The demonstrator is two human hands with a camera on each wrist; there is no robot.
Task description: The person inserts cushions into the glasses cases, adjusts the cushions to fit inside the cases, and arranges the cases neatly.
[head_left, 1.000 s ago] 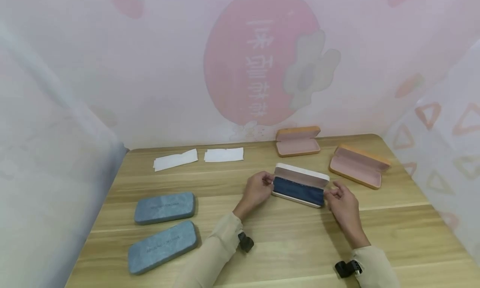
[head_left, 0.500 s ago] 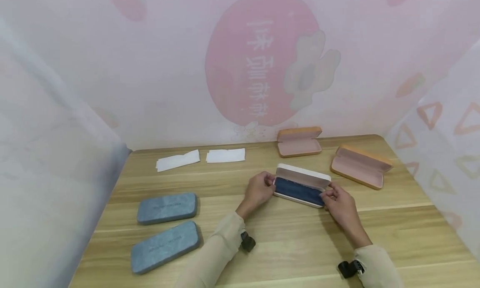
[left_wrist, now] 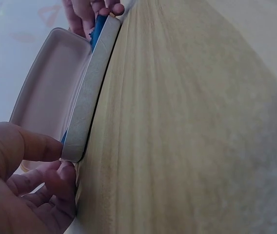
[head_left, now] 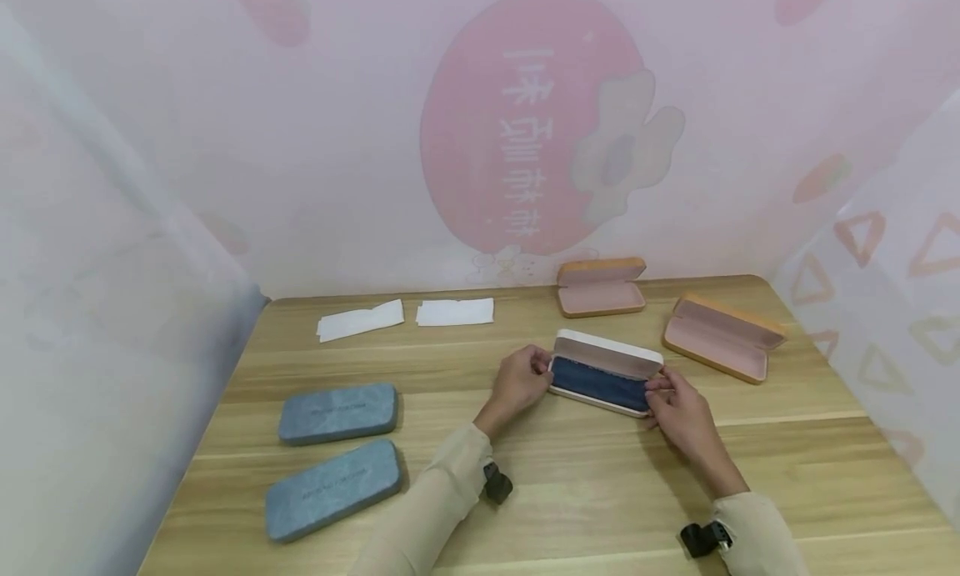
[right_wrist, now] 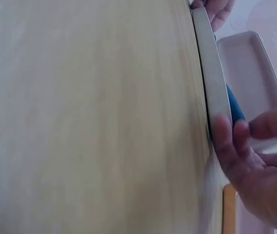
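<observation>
A white glasses case (head_left: 609,344) with a pinkish lining stands open before me, a folded dark blue cloth (head_left: 598,383) lying in its base. At the case's left end, my left hand (head_left: 519,382) grips the corner; in the left wrist view the thumb (left_wrist: 38,146) lies at the rim with curled fingers below it. My right hand (head_left: 681,413) holds the right end. The right wrist view shows one fingertip (right_wrist: 222,127) on the outer wall and others at the rim beside the cloth. Whether those also pinch the cloth is hard to tell.
Two orange glasses cases, one at the back (head_left: 602,298) and one at the right (head_left: 718,343), stand open. Two closed grey-blue cases, an upper (head_left: 339,413) and a lower (head_left: 333,490), lie at left. Two white folded cloths (head_left: 360,319) lie along the table's (head_left: 570,493) back.
My right fingers have shifted slightly at the case's right end and about the cloth's edge. The left hand keeps its hold; the case stays in place while the head view shifts a little.
</observation>
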